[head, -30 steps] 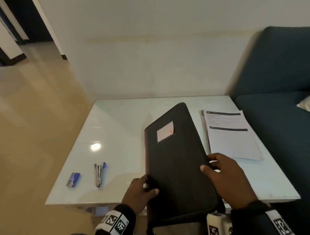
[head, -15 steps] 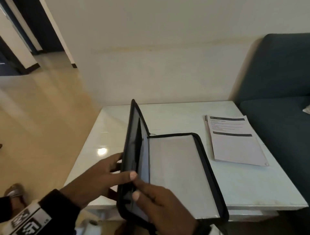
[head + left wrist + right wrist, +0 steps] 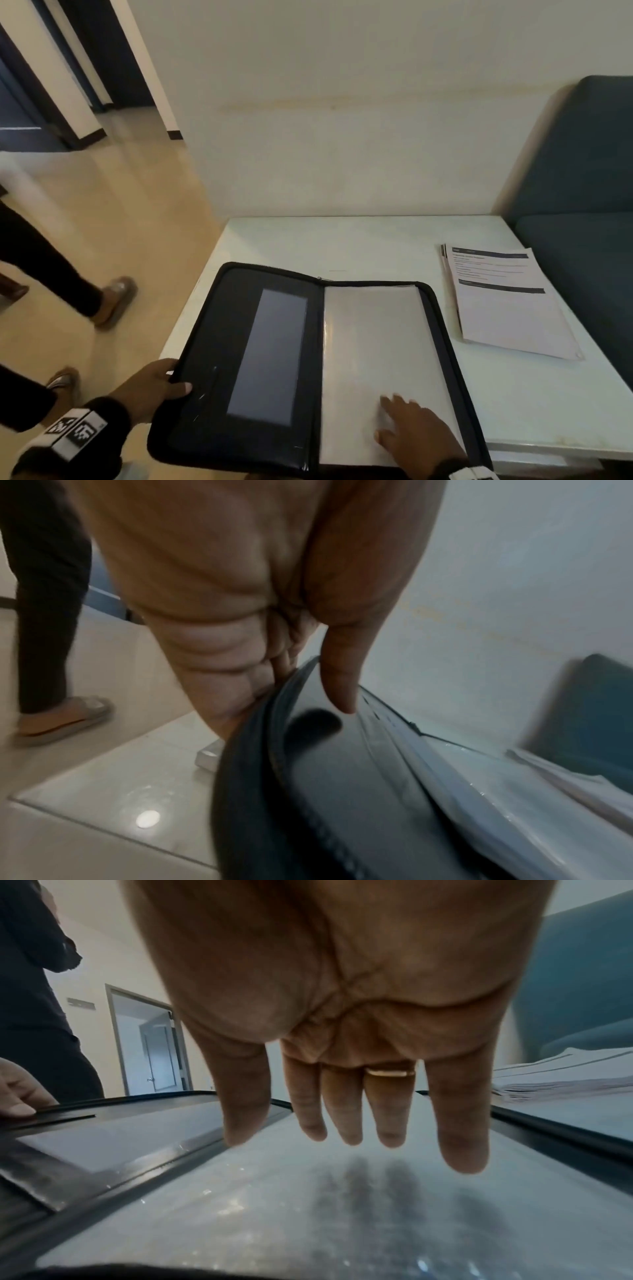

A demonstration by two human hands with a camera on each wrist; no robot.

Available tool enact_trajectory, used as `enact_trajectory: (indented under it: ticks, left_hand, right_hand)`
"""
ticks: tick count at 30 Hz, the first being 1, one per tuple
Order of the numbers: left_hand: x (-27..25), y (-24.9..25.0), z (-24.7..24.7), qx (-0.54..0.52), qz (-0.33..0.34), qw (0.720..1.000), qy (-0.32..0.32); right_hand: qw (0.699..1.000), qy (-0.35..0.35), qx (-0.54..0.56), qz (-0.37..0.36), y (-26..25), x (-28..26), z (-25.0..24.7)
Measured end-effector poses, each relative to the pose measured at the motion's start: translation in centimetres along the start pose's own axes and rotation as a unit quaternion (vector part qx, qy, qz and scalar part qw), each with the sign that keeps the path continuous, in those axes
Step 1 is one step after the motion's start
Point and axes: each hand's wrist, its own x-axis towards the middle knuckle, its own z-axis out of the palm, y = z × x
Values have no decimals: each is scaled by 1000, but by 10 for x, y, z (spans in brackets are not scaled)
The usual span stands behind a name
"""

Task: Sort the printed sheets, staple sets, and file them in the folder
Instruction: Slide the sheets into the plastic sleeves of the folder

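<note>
The black zip folder [image 3: 274, 359] lies open flat on the white table [image 3: 342, 240]. Its left cover has a grey pocket; a clear plastic sleeve [image 3: 373, 342] fills its right half. My left hand [image 3: 164, 382] grips the left cover's outer edge, thumb [image 3: 339, 691] on top and fingers underneath. My right hand [image 3: 400, 414] is spread with straight fingers over the near end of the sleeve [image 3: 308, 1218]; I cannot tell if it touches. The stack of printed sheets [image 3: 503, 301] lies to the right of the folder. A small metal end [image 3: 208, 758] peeks from under the cover.
Another person's legs and shoes [image 3: 113, 301] stand on the floor left of the table. A dark teal sofa [image 3: 582, 205] adjoins the table's right side, and a wall runs behind it. The folder's near end overhangs the front edge.
The folder went from closed to fully open and flat. My left hand swung the cover out to the left, and my right hand moved onto the sleeve side.
</note>
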Motion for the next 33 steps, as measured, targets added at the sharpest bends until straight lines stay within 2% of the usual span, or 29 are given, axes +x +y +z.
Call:
enact_trajectory:
  ticks: [2,4,6,8,10,11,13,16,19,22,23,27,30,33]
  left_hand:
    - [23,-10,-2,94,3,996,12]
    - [37,-13,4,205,0,978,23]
    - [32,-1,22,335,28,940,46]
    - [26,16,45,396,100,908,94]
    - [18,36,81,410,186,886,114]
    - [11,48,101,405,221,881,103]
    - [-5,75,150,379,279,881,61]
    - [-19,109,221,370,341,864,-2]
    - [-17,138,275,391,352,849,-54]
    - [-8,170,314,420,366,827,-74]
    - [-3,180,323,426,371,821,-79]
    - [19,228,360,438,378,813,-67]
    - [45,267,386,454,394,798,-45]
    - [73,304,407,464,389,795,-31]
  right_hand:
    - [999,-25,-15,13,6,4,1]
    - [1000,-21,-10,11,8,6,2]
    - [1000,-5,3,12,10,7,3]
    - [1000,6,19,19,12,9,3]
    - [999,13,30,29,14,10,1]
    - [998,15,39,36,13,10,0]
    - [996,21,67,52,15,10,-7]
    - [981,77,163,69,29,9,-28]
    - [959,170,207,93,57,11,-59]
    - [921,284,225,142,101,20,-83]
    - [911,301,231,163,113,24,-87]
    - [923,274,186,197,151,44,-89]
    - [931,257,164,199,162,54,-86]
    - [934,244,159,206,169,60,-88]
